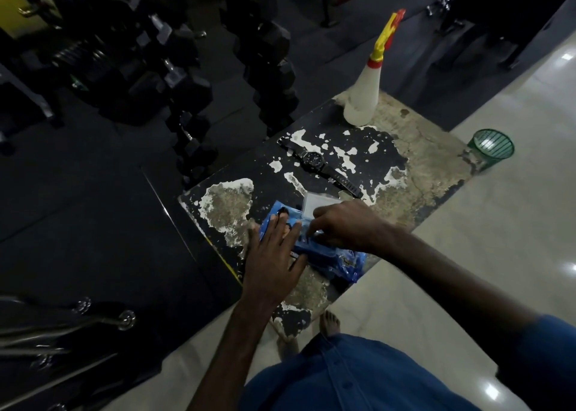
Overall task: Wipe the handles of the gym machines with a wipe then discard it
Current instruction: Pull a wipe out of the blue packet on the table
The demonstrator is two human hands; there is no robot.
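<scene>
Wipes pack (pixel 311 248), blue and crinkly, lies on the near part of the worn, paint-chipped worktop (pixel 430 161), and both hands are on it. One pack, with its clear flip lid (pixel 319 204) standing open at the far end. Left hand (pixel 274 261) reaches in from below, forearm angled up from the bottom of the view, palm down, fingers straight and slightly spread, pressing flat on the left half of the pack. Right hand (pixel 346 227) comes across from the right, wrist bent, knuckles up, fingers curled down at the pack's opening just below the lid; its grip looks like a pinch at the opening, but the fingertips are tucked under and what they hold cannot be made out. Farther back on the worktop, one black wristwatch (pixel 318 163) lies stretched out flat, well apart from the pack. One white spray bottle (pixel 363 96) with a yellow and red trigger head stands upright near the far corner. On the pale tiled floor to the right sits one small green mesh bin (pixel 492 149). Dark dumbbells (pixel 187 77) fill the racks on the left; too dim and crowded to count. The person wears blue, and one bare foot (pixel 329 322) shows beneath the worktop edge.
</scene>
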